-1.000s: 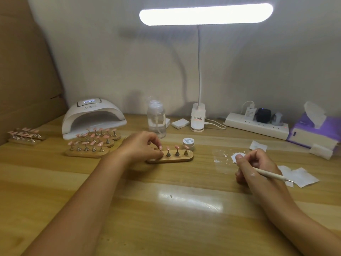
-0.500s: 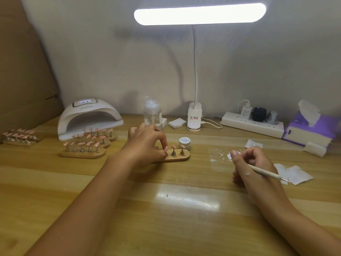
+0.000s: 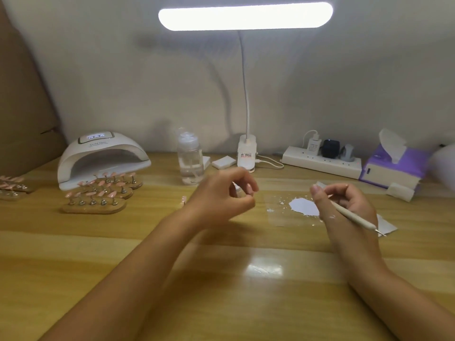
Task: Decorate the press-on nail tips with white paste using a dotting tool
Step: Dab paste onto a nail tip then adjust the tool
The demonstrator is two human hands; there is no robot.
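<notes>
My left hand (image 3: 221, 195) hovers above the table at centre with fingers curled. Index and thumb pinch a small pale piece, which looks like a nail tip (image 3: 235, 187) on its holder, though it is blurred. The hand hides the wooden stand it was at; one pink tip (image 3: 183, 200) shows left of the wrist. My right hand (image 3: 344, 205) rests on the table and grips the white dotting tool (image 3: 355, 217), metal point toward the lower right. A patch of white paste (image 3: 304, 206) lies just left of that hand.
Wooden stands with pink nail tips (image 3: 94, 205) sit at the left, before a white curing lamp (image 3: 103, 156). Behind are a clear pump bottle (image 3: 190, 163), desk lamp base (image 3: 246, 153), power strip (image 3: 320, 163) and purple tissue box (image 3: 394, 168). White pads (image 3: 400, 191) lie at the right.
My left hand has lifted off the small wooden stand and moved right toward my right hand, fingers still pinched. The right hand with the tool has stayed in place.
</notes>
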